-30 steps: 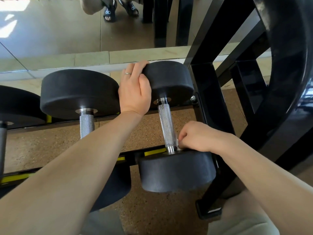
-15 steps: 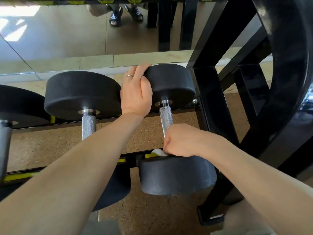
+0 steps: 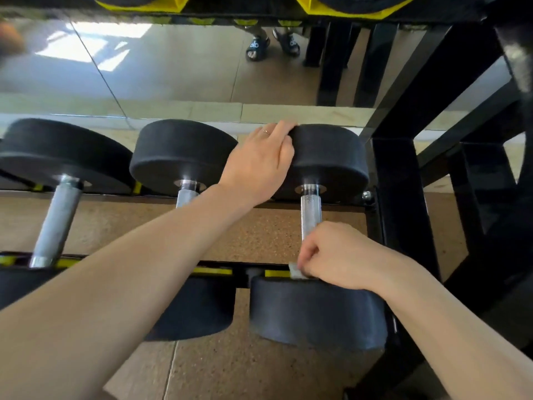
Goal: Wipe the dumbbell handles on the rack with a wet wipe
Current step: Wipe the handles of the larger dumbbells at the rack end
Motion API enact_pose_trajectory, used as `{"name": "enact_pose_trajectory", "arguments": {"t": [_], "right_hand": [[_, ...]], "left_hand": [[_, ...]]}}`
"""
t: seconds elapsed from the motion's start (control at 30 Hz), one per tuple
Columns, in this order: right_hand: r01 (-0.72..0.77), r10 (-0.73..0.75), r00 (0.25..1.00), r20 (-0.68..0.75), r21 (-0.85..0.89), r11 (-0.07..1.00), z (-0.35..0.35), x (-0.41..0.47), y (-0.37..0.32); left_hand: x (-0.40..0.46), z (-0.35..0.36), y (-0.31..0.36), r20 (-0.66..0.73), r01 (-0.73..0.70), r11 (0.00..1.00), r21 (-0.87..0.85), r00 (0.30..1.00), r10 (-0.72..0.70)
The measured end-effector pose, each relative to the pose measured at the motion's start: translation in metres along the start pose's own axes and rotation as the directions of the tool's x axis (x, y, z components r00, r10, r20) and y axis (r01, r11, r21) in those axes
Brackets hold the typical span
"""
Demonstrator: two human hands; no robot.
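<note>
Three black dumbbells lie across the rack rails. On the rightmost dumbbell (image 3: 323, 310), my right hand (image 3: 337, 255) is curled round the near end of the knurled steel handle (image 3: 310, 209) with a white wet wipe (image 3: 295, 271) peeking out under the fingers. My left hand (image 3: 259, 166) grips the edge of that dumbbell's far head (image 3: 331, 160), fingers over its top. The middle dumbbell's handle (image 3: 184, 197) is mostly hidden by my left forearm. The left dumbbell's handle (image 3: 56, 223) is fully visible.
The black rack upright (image 3: 401, 215) and diagonal braces stand just right of my right hand. Yellow-marked rails (image 3: 213, 271) carry the dumbbells. A mirror behind reflects floor tiles and a person's sandalled feet (image 3: 271, 44). An upper shelf edge runs along the top.
My right hand stays low on the handle by the near head, with the wipe now showing at its left. The camera has tilted, bringing the left dumbbell into view. My left hand keeps its hold.
</note>
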State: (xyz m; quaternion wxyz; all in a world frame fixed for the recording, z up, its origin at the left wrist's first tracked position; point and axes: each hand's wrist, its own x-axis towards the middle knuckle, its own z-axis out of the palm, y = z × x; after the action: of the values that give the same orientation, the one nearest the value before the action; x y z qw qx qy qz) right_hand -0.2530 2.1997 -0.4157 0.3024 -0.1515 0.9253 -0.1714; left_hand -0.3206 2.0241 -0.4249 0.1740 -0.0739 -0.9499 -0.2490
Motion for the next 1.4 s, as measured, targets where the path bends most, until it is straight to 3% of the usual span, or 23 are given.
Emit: {"name": "enact_pose_trajectory", "arguments": {"t": [0.1, 0.17, 0.23, 0.33, 0.53, 0.73, 0.87, 0.97, 1.1, 1.17, 1.4], "right_hand": [[0.195, -0.185, 0.98, -0.077, 0.154, 0.969, 0.002, 0.006, -0.023], [0.32, -0.279, 0.94, -0.199, 0.224, 0.92, 0.004, 0.013, -0.04], [0.408, -0.317, 0.892, -0.322, 0.276, 0.87, 0.005, 0.021, -0.055], [0.49, -0.308, 0.822, -0.479, 0.32, 0.811, 0.01, 0.033, -0.077], [0.491, -0.299, 0.692, -0.657, 0.124, 0.862, 0.032, 0.061, -0.122], [0.365, -0.177, 0.603, -0.777, 0.072, 0.928, 0.069, 0.076, -0.165], [0.309, -0.156, 0.633, -0.758, 0.063, 0.949, 0.085, 0.086, -0.182], [0.211, -0.198, 0.684, -0.703, -0.069, 0.975, 0.082, 0.085, -0.193], [0.055, -0.211, 0.777, -0.593, -0.27, 0.961, 0.082, 0.077, -0.204], [0.009, -0.161, 0.801, -0.576, -0.258, 0.966, 0.091, 0.077, -0.212], [-0.092, 0.016, 0.784, -0.62, -0.092, 0.991, 0.096, 0.082, -0.216]], "left_hand": [[0.0, -0.037, -0.01, -0.004, -0.094, 0.955, 0.281, 0.995, 0.099], [-0.002, -0.061, -0.028, -0.037, -0.027, 0.937, 0.348, 0.998, 0.043], [-0.004, -0.079, -0.055, -0.06, 0.103, 0.949, 0.298, 0.994, -0.089], [-0.007, -0.094, -0.087, 0.046, 0.261, 0.943, 0.208, 0.96, -0.276], [-0.005, -0.087, -0.095, -0.033, 0.31, 0.942, 0.128, 0.951, -0.308], [-0.003, -0.091, -0.124, 0.054, 0.165, 0.986, 0.002, 0.985, -0.164], [-0.004, -0.096, -0.139, 0.076, 0.062, 0.997, -0.047, 0.995, -0.058], [-0.008, -0.1, -0.148, 0.086, 0.001, 0.996, -0.094, 0.996, 0.007], [-0.012, -0.099, -0.152, 0.026, 0.021, 0.983, -0.183, 1.0, -0.017], [-0.013, -0.097, -0.152, 0.003, 0.037, 0.975, -0.218, 0.999, -0.037], [-0.014, -0.099, -0.152, -0.007, 0.032, 0.967, -0.251, 0.999, -0.035]]}}
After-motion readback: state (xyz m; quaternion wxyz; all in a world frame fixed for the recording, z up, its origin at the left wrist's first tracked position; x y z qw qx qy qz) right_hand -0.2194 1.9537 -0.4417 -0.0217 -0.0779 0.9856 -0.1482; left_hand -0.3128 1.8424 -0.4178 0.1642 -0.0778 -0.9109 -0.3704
